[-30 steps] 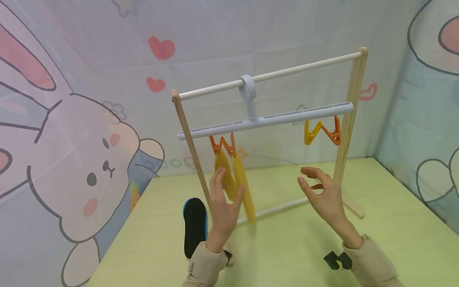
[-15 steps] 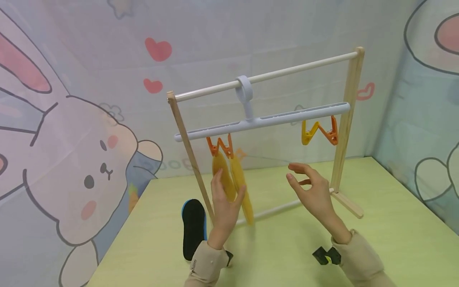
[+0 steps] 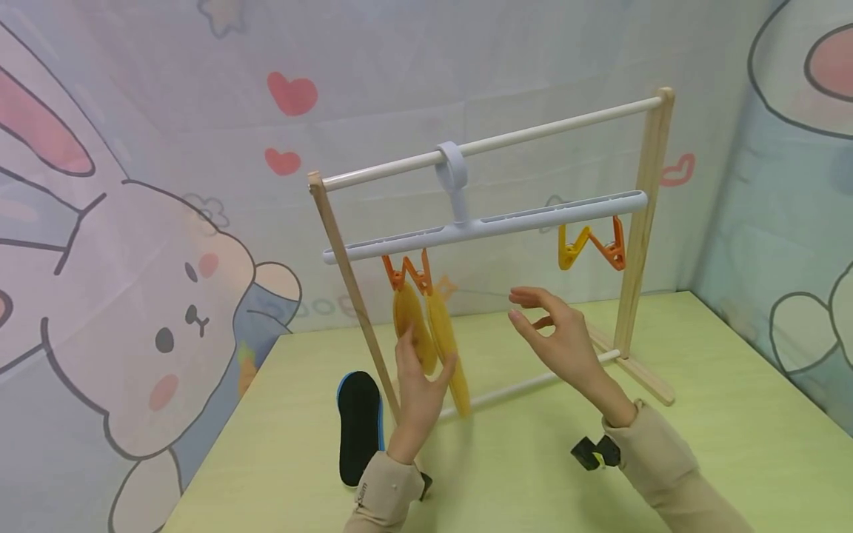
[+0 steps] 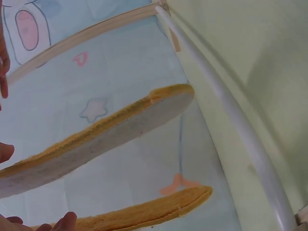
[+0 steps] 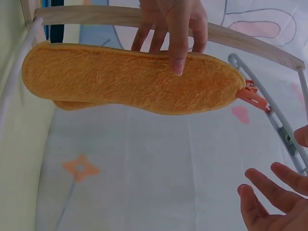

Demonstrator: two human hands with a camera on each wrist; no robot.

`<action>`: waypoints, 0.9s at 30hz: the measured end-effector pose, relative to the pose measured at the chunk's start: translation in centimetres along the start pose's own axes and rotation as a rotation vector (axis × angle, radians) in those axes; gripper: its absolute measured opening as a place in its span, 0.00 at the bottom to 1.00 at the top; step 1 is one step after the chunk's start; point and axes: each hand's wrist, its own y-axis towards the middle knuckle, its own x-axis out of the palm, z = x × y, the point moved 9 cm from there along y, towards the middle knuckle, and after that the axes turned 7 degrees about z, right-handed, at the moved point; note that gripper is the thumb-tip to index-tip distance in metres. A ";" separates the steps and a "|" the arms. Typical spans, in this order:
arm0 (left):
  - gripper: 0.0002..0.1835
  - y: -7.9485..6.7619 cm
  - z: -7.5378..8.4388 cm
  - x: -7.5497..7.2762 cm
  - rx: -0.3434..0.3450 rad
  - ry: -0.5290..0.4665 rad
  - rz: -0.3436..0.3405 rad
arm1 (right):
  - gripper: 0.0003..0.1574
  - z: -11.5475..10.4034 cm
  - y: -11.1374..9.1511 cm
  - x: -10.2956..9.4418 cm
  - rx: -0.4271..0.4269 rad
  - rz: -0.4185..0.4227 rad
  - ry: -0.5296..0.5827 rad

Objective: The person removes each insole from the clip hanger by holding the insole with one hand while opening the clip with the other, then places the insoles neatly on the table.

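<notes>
Two yellow fuzzy insoles (image 3: 449,348) (image 5: 134,79) hang toe-up from a pair of orange clips (image 3: 407,275) at the left end of a pale hanger (image 3: 466,231). My left hand (image 3: 420,389) is around their lower part, fingers loosely bent. In the right wrist view its thumb lies over the near insole's face and the other fingers go behind; the left wrist view has a small gap between thumb and insole. To the right, my right hand (image 3: 558,342) is raised in the air, fingers gently curved, holding nothing.
The hanger hooks over a white rod (image 3: 560,127) on a wooden stand (image 3: 649,222). Yellow and orange clips (image 3: 591,246) dangle at its right end. A black insole with a blue edge (image 3: 360,426) lies left on the light green table (image 3: 520,481).
My right hand has moved left and slightly up, closer to the yellow insoles. The left hand has slid slightly down beside them. The insoles hang much as before.
</notes>
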 end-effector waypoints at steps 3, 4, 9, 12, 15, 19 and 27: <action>0.38 -0.2 -0.3 0.3 -0.015 0.000 -0.010 | 0.19 -0.5 0.7 0.6 -0.026 -0.025 0.003; 0.38 -0.2 -0.4 0.4 -0.017 0.000 -0.012 | 0.19 -0.7 0.9 0.8 -0.034 -0.035 0.005; 0.38 -0.5 -1.0 0.9 -0.033 0.001 -0.025 | 0.19 -1.3 1.9 1.8 -0.045 -0.098 0.016; 0.38 -0.7 -1.6 1.1 -0.043 -0.001 -0.032 | 0.20 -1.2 2.3 2.6 -0.026 -0.143 0.017; 0.38 -0.9 -2.2 1.3 -0.054 -0.010 -0.037 | 0.20 -0.9 2.6 3.3 0.004 -0.185 0.025; 0.38 -1.2 -2.8 1.6 -0.072 -0.029 -0.052 | 0.20 -0.6 2.9 4.0 0.039 -0.222 0.045; 0.38 -1.4 -3.8 2.2 -0.139 -0.017 -0.078 | 0.20 -0.3 3.9 5.0 0.069 -0.266 0.055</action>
